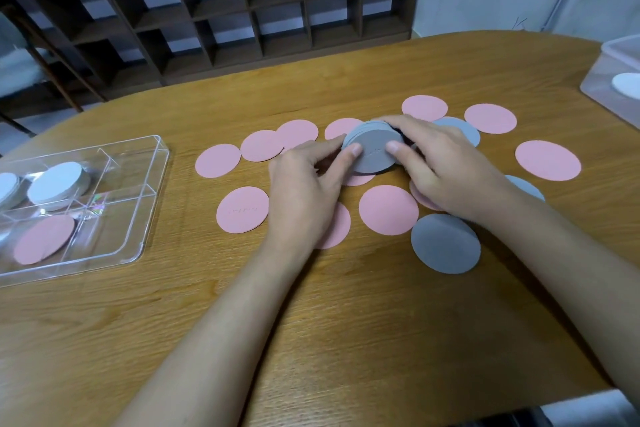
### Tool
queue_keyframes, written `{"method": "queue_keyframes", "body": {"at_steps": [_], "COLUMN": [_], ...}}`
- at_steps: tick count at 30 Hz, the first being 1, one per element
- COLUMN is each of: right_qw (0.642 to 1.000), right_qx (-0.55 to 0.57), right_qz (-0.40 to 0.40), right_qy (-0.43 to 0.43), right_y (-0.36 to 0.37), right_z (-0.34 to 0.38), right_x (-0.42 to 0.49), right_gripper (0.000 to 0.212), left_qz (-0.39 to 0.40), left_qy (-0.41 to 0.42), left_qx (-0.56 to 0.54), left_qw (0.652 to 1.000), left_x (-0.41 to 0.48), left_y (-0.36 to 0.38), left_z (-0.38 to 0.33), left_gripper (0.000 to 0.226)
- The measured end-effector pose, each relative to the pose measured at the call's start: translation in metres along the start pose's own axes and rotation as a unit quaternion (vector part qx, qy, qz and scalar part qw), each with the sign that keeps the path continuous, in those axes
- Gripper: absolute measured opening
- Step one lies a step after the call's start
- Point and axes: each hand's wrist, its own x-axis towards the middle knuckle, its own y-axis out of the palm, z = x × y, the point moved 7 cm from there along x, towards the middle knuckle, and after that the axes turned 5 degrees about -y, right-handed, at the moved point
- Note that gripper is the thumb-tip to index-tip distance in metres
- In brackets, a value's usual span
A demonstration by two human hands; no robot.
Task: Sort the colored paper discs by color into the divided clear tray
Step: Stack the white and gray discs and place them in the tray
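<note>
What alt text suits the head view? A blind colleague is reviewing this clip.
Both hands, left and right, hold a grey stack of discs over a wooden table strewn with pink and grey discs. At left, a clear tray holds white stacks and a pink disc.

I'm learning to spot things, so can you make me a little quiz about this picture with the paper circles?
1. True or false: both hands hold the grey stack.
2. What colour is the flat disc in the clear tray's near compartment? A pink, B green, C yellow.
3. Which colour of loose discs is most common on the table?

Key:
1. True: the left hand and right hand grip it together.
2. A, the pink disc.
3. Pink.
</note>
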Motion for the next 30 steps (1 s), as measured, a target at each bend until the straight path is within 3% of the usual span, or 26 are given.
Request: {"method": "queue_keyframes", "body": {"at_steps": [5,8,12,15,18,27,30], "right_qw": [0.999,0.998,0.989,0.982,0.981,0.980,0.980], "right_qx": [0.028,0.044,0.104,0.136,0.138,0.146,0.151], "right_qz": [-0.009,-0.031,-0.073,-0.096,-0.103,-0.097,-0.085], "right_qy": [0.015,0.039,0.075,0.084,0.086,0.093,0.093], "right_y": [-0.011,-0.016,-0.021,-0.024,-0.025,-0.021,-0.020], "right_z": [-0.009,-0.015,-0.022,-0.023,-0.024,-0.024,-0.025], "right_x": [-0.003,-0.004,-0.004,-0.003,-0.002,0.000,0.000], "right_gripper": [0.026,0.024,0.024,0.029,0.030,0.031,0.028], "left_qz": [0.002,-0.005,0.158,0.241,0.268,0.307,0.312], "left_qy": [0.032,0.089,0.132,0.150,0.169,0.110,0.073], "left_qx": [0.045,0.055,0.073,0.118,0.155,0.105,0.028], "left_qw": [0.998,0.994,0.976,0.951,0.936,0.939,0.947], "left_x": [-0.002,-0.004,-0.021,-0.038,-0.046,-0.043,-0.040], "left_y": [0.001,-0.003,0.027,0.050,0.058,0.058,0.056], "left_z": [-0.008,-0.021,-0.031,-0.030,-0.031,-0.032,-0.032], "left_gripper": [0.037,0.030,0.019,0.042,0.059,0.051,0.035]}}
